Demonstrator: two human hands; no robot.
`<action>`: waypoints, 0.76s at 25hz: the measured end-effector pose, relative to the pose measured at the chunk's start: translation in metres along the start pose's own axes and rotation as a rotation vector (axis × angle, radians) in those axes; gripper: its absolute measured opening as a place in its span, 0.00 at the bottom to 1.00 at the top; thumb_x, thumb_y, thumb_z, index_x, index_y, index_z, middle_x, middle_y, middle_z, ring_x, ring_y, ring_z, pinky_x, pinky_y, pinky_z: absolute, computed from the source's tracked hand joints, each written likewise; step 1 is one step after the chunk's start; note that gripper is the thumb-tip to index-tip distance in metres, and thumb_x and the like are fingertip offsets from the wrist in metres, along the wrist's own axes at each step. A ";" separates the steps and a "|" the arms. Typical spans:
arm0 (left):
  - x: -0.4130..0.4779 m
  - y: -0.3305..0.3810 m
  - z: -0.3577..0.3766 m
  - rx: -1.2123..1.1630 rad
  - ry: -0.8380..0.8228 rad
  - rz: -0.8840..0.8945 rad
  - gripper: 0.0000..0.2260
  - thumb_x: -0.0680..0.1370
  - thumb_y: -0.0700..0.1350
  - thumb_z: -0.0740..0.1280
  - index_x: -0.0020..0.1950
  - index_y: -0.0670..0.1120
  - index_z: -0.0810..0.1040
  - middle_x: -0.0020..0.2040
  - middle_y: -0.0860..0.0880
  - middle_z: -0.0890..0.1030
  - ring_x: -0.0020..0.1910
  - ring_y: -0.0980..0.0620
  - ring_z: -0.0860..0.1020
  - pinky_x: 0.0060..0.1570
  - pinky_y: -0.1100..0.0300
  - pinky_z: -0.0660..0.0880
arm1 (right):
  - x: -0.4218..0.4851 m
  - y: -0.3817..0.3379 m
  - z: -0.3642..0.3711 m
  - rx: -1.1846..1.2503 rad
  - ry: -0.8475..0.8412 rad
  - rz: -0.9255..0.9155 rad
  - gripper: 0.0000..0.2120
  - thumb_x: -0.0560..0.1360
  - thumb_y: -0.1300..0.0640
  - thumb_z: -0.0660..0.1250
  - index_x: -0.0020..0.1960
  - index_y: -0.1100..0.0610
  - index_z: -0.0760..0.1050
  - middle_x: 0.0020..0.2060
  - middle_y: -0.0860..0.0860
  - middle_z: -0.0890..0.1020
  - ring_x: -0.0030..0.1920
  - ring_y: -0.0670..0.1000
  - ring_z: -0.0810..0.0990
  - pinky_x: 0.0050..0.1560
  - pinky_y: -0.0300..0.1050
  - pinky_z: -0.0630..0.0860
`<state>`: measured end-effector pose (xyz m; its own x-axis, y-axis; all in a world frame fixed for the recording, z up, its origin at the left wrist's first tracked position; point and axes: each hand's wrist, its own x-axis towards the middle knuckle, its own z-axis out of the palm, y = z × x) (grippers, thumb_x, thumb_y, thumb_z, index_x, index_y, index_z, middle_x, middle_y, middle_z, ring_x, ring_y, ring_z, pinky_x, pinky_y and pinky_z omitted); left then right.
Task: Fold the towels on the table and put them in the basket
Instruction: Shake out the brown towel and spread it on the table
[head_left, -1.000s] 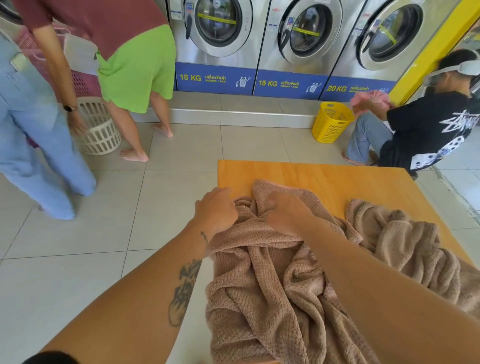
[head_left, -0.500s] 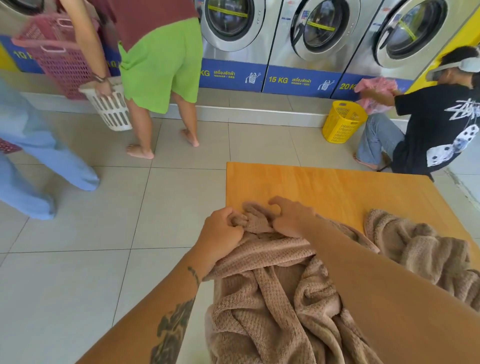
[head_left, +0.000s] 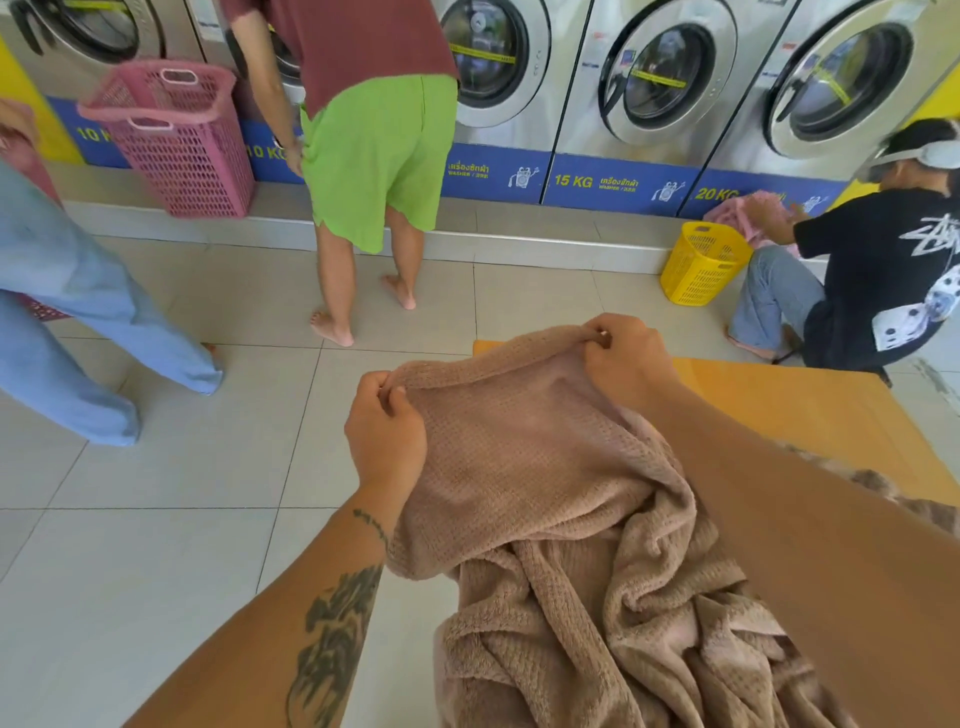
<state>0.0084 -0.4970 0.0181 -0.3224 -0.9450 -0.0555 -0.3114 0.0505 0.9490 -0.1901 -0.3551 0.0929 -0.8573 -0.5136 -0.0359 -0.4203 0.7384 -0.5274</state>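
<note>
A beige waffle-weave towel (head_left: 524, 467) hangs lifted by its top edge, its lower part crumpled over the near left side of the wooden table (head_left: 810, 410). My left hand (head_left: 384, 431) pinches the towel's left corner. My right hand (head_left: 623, 353) pinches the same edge further right and a little higher. The edge sags slightly between them. A second brown towel (head_left: 883, 483) shows partly behind my right forearm on the table. A yellow basket (head_left: 701, 262) stands on the floor by the washers.
A pink basket (head_left: 171, 135) sits on the ledge at the left. A person in green shorts (head_left: 374, 156) bends at a washer. Another in blue trousers (head_left: 78, 322) walks at the left. A seated person in a black shirt (head_left: 883, 275) handles pink cloth.
Both hands have lifted the towel's edge up off the table and moved apart, spreading it. The person in green shorts has stepped to the washers; the white basket is out of view.
</note>
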 end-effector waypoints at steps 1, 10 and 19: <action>0.003 -0.005 -0.001 0.028 -0.031 -0.049 0.10 0.80 0.40 0.60 0.59 0.51 0.73 0.50 0.50 0.78 0.45 0.49 0.78 0.40 0.56 0.74 | -0.002 -0.002 0.004 -0.048 -0.072 0.008 0.18 0.74 0.53 0.63 0.64 0.48 0.75 0.60 0.53 0.80 0.61 0.59 0.77 0.61 0.55 0.75; -0.059 -0.017 0.012 0.522 -0.513 0.161 0.16 0.78 0.45 0.63 0.65 0.55 0.72 0.65 0.50 0.70 0.63 0.48 0.70 0.64 0.45 0.68 | -0.082 0.039 0.028 -0.366 -0.360 0.129 0.29 0.73 0.53 0.62 0.73 0.46 0.63 0.72 0.56 0.65 0.70 0.64 0.64 0.67 0.65 0.66; -0.065 -0.019 0.013 0.666 -0.456 0.336 0.06 0.80 0.46 0.62 0.52 0.47 0.77 0.51 0.48 0.72 0.51 0.43 0.74 0.44 0.51 0.72 | -0.138 0.075 0.009 -0.297 -0.197 0.213 0.15 0.75 0.58 0.62 0.61 0.51 0.68 0.47 0.53 0.79 0.48 0.60 0.79 0.34 0.46 0.72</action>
<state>0.0238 -0.4325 0.0001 -0.7726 -0.6321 -0.0596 -0.5474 0.6157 0.5669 -0.1004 -0.2325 0.0501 -0.8730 -0.3883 -0.2951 -0.3320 0.9164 -0.2236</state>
